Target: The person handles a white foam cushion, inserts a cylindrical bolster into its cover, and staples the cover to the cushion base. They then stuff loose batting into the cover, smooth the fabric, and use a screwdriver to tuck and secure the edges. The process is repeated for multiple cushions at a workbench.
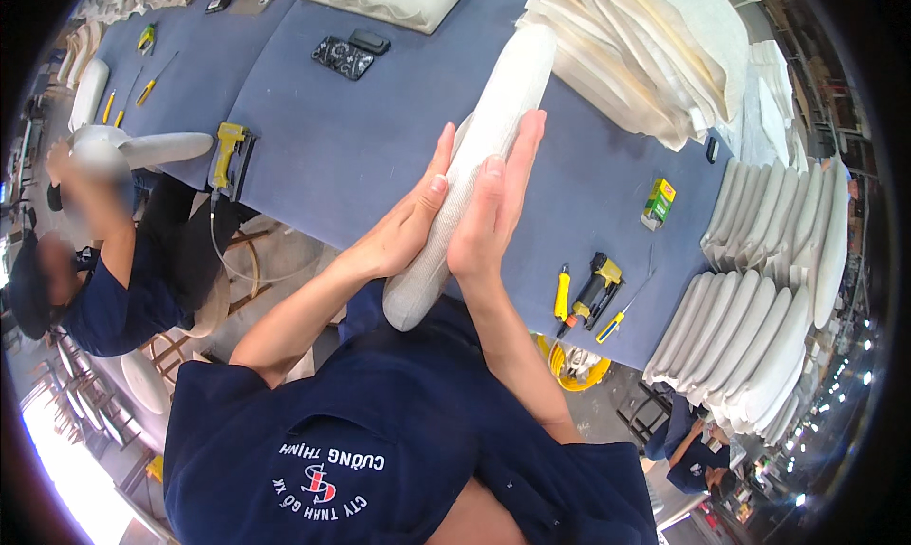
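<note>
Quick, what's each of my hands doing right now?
Left hand: open, fingers extended, against the left side of the pale padded cushion.
Right hand: open, against its right side, holding it between both.

Blue-grey tabletop (285, 141): patterned black flat object (343, 58) laid toward far side, dark case (369, 41) just beside it. Yellow nail gun (226, 156) rested near left edge — pale hose (220, 253) hung below. At right, green-and-yellow box (659, 204) placed; nearer, yellow-black nail gun (597, 291) set between yellow-handled tool (563, 293) and screwdriver (612, 328). Yellow basket (577, 385) seen below table edge. Co-worker (128, 303) in dark shirt noted at left; second person (702, 464) at lower right — details too small.
</note>
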The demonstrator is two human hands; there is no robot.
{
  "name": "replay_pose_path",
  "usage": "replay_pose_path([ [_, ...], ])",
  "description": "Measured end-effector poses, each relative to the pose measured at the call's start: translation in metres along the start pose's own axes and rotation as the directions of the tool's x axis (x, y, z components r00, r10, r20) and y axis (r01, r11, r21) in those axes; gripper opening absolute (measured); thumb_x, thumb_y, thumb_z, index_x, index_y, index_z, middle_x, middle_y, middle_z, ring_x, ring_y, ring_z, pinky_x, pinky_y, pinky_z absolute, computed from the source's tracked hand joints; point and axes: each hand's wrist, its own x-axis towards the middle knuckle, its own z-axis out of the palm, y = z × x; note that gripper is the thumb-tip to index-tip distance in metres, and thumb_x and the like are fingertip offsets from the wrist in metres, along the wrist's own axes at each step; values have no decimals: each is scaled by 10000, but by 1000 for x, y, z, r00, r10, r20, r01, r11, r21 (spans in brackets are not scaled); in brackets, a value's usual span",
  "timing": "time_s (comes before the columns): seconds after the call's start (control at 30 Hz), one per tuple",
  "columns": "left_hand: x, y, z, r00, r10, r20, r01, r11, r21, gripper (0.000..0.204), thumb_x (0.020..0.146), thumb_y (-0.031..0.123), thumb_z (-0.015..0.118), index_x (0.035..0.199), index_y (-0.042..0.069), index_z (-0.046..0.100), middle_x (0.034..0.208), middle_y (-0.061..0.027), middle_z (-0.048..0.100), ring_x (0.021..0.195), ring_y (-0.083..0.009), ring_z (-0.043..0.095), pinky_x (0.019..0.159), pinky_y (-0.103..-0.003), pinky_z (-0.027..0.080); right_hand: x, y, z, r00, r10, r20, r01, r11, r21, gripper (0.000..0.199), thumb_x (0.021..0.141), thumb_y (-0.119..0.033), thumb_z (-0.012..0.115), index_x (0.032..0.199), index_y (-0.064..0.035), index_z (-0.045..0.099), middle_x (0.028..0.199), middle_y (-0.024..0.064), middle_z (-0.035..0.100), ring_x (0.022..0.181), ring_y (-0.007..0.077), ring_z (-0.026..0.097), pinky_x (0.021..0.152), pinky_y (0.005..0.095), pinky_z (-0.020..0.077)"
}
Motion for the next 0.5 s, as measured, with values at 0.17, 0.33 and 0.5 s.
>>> replay_pose_path([
  [0.17, -21, 28, -14, 997, -15, -78, 46, 911, 409, 695, 1165, 357, 365, 1740, 102, 70, 1771, -307, 90, 1603, -487, 255, 1274, -490, 313, -3, 21, 32, 994, -104, 11, 104, 993, 61, 777, 1120, -463, 259, 1661, 94, 258, 1761, 337, 114, 1646, 503, 41, 1315, 585, 37],
  [0.33, -26, 34, -30, 969, -53, -240, 184, 804, 565, 772, 1073, 189, 543, 1735, 121, 152, 1736, -289, 260, 1561, -474, 358, 1241, -496, 359, -9, 68, 55, 953, -278, 118, 277, 961, 26, 865, 1118, -599, 175, 1670, 60, 274, 1767, 317, 120, 1641, 517, 52, 1300, 640, 16],
  [0.5, -28, 31, -62, 963, 2, -270, 148, 832, 534, 842, 1030, 155, 619, 1734, 98, 161, 1725, -258, 326, 1574, -427, 370, 1267, -461, 329, -90, 213, 39, 950, -222, 219, 258, 954, -152, 838, 1127, -592, 307, 1707, 1, 189, 1771, 308, 104, 1637, 512, 88, 1302, 635, 79],
])
